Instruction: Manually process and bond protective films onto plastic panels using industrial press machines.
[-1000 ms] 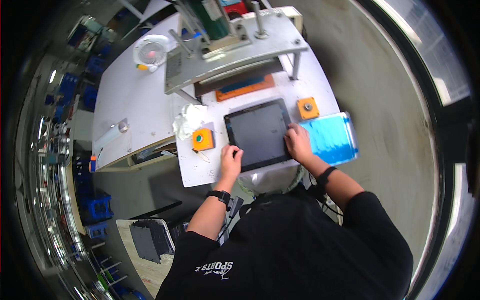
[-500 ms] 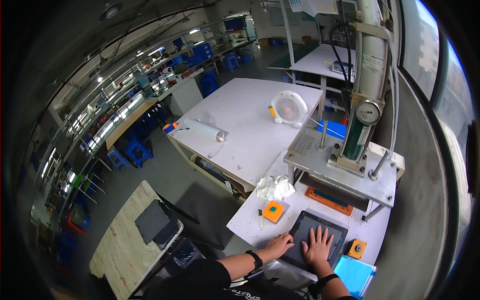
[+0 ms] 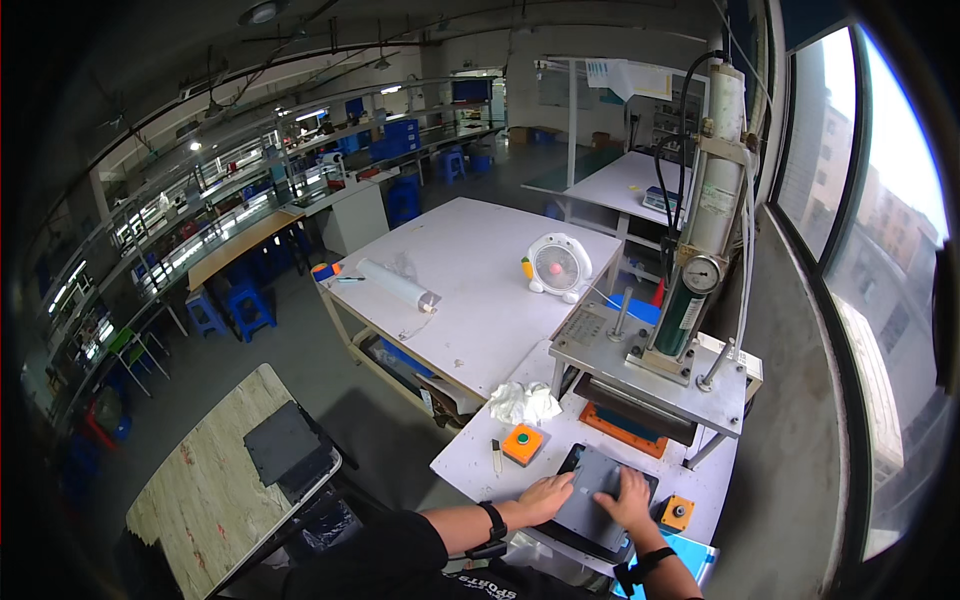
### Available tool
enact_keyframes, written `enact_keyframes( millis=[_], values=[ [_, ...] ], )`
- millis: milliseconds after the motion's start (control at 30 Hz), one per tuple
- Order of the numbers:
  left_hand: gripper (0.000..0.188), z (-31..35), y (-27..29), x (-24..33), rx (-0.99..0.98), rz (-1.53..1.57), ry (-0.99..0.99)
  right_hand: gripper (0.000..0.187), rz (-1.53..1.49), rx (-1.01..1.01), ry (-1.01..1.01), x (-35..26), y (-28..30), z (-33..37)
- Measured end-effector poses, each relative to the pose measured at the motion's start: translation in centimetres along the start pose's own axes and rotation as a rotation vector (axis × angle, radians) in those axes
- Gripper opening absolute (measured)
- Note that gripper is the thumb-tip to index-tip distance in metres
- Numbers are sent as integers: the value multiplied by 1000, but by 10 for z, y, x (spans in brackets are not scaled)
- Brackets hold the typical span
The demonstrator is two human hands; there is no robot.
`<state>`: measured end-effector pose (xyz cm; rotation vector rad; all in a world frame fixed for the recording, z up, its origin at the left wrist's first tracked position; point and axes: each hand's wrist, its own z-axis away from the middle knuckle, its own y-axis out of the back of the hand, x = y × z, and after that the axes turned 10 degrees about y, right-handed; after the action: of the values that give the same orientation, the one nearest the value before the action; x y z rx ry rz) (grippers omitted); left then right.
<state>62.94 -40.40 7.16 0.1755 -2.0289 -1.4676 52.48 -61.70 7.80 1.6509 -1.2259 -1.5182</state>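
"How does the panel (image 3: 590,487) look?"
"Flat, rectangular, grey with a black border, on the white desk (image 3: 465,470), five o'clock in the view."
"What touches it?"
"Right hand (image 3: 628,503), thumb and fingers apart on its face. Left hand (image 3: 543,499), nine o'clock edge; its grip I can't tell."

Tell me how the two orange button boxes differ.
The left box has a green button; the right box has a grey-looking button. The left box sits left of the dark panel; the right box sits to its right, nearer the right hand. Both rest on the white table.
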Motion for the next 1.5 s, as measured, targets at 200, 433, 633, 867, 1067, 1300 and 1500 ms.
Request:
enact_keyframes(
  millis=[200,433,633,867,1067,1300,1500],
  values=[
    [21,4,71,27,147,-43,-359,76,-394,83,3,13,60,-21],
    [67,12,130,24,382,424,218,20,-636,103,61,-16,116,4],
    [45,28,114,37,-196,1349,143,22,-1200,515,-30,-88,119,18],
    [20,34,106,31,-268,1115,337,18,-1273,632,-257,-86,106,49],
    [26,37,61,2,-248,1256,547,26,-1004,838,-217,-45,135,81],
    [20,-36,59,2,-543,1450,789,18,-1003,1045,-401,-16,157,153],
    [30,-126,-11,7,-408,1622,926,18,-920,1070,-481,-28,168,186]
  ],
)
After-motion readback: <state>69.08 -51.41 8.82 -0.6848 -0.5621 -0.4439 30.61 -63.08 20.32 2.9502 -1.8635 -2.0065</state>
